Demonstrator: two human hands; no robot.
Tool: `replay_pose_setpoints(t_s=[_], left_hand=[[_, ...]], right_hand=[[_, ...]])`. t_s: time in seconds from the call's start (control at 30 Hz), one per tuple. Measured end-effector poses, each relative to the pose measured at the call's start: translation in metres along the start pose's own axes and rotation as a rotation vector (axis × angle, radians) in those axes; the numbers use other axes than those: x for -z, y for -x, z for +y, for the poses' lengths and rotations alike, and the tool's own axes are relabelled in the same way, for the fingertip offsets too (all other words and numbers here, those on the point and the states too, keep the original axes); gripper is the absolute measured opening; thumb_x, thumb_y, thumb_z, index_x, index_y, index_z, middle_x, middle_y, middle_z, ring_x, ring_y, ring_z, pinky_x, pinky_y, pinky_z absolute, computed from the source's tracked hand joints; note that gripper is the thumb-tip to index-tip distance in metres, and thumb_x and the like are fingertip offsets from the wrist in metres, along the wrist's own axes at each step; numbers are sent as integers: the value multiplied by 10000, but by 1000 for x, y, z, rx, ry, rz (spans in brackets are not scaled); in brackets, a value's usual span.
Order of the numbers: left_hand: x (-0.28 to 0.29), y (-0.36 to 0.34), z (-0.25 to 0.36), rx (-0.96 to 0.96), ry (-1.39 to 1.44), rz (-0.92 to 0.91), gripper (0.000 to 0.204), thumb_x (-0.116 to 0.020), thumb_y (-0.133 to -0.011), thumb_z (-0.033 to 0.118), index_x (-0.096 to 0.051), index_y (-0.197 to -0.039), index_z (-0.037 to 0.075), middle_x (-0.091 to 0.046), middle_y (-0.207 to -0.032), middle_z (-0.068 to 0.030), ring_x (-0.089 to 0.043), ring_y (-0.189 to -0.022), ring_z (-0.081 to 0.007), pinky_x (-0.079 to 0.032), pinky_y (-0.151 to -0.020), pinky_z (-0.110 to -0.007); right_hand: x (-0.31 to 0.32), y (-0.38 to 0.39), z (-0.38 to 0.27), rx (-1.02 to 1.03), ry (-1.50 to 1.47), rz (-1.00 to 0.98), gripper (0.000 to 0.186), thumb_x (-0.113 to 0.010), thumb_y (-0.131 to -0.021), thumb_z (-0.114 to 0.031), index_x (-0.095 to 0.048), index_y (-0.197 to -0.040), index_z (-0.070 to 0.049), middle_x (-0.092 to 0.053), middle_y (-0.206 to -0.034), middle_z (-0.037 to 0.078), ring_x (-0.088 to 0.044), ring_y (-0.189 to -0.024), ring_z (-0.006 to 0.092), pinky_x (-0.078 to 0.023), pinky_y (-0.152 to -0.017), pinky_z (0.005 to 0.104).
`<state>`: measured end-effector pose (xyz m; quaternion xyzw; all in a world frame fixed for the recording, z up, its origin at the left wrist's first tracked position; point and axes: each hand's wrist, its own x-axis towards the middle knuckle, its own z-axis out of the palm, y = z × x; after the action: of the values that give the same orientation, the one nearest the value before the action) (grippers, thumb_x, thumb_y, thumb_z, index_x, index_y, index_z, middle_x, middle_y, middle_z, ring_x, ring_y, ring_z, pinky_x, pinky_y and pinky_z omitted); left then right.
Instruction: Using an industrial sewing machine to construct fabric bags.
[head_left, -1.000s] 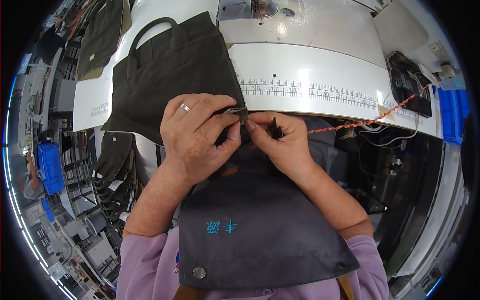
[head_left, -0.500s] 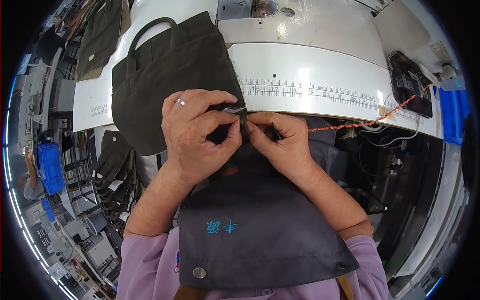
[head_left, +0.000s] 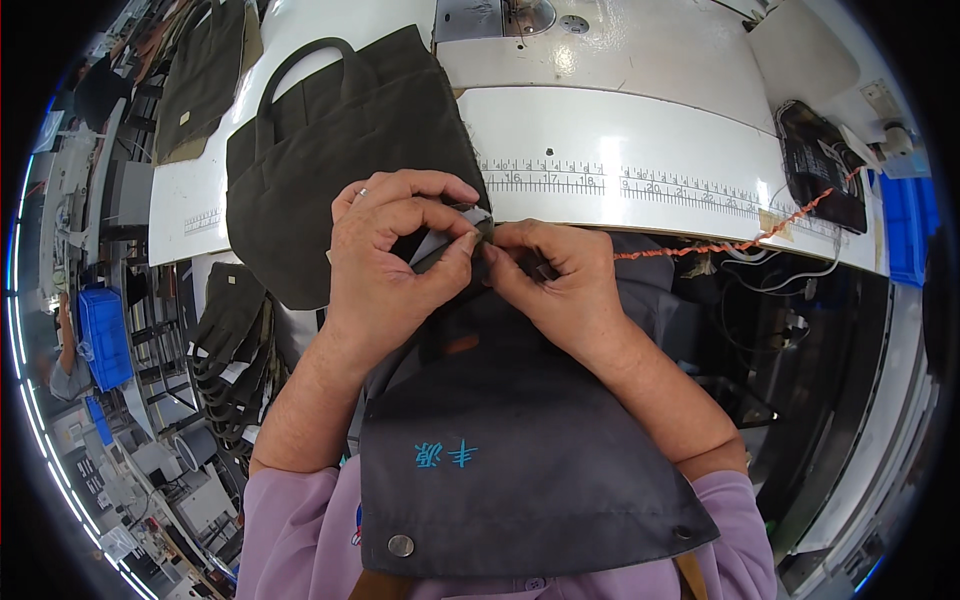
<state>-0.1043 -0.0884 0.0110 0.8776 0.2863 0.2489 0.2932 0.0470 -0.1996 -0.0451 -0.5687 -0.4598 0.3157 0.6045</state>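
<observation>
A dark olive fabric bag [head_left: 350,190] with a looped handle lies on the white sewing table, its near corner drawn toward me. My left hand [head_left: 395,255] pinches that edge between thumb and index finger, the other fingers curled above. A pale grey strip [head_left: 432,246] shows inside the curve of its fingers. Right beside it, my right hand [head_left: 560,275] has thumb and index fingertips together at the same corner. A small dark tool [head_left: 546,271] sits in the right palm, mostly hidden; an orange twisted cord [head_left: 690,251] runs from that hand. What lies between the fingertips is too small to make out.
The sewing machine's metal plate [head_left: 485,18] is at the far edge. A ruler strip [head_left: 650,185] crosses the table [head_left: 600,125]. A black device [head_left: 820,165] stands at right. Several similar bags [head_left: 228,335] hang at left; another dark fabric piece [head_left: 200,85] lies far left.
My left hand has turned slightly and its fingers have shifted, so more of the pale strip shows. The right hand has moved slightly left, and its tool is more hidden.
</observation>
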Motion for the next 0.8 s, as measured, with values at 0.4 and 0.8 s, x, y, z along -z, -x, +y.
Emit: replay_pose_setpoints(t_s=[0.4, 0.8], left_hand=[[-2, 3, -4, -99, -28, 5, 66, -788, -783, 114, -764, -841, 135, -737, -1076, 47, -633, -1029, -149, -271, -1090, -400], [-4, 4, -6, -200, -92, 19, 120, -794, -785, 119, -792, -897, 162, -742, -1115, 54, -631, -1016, -155, -267, -1106, -419]], right_hand=[[2, 1, -5, -124, -94, -59, 77, -712, -867, -14, -727, -932, 24, -703, -756, 56, -582, -635, 50, -453, -560, 232], [4, 2, -7, -285, -450, -115, 132, -667, -975, -58, -708, -1046, 46, -732, -852, 41, -658, -739, 37, -476, -620, 183]])
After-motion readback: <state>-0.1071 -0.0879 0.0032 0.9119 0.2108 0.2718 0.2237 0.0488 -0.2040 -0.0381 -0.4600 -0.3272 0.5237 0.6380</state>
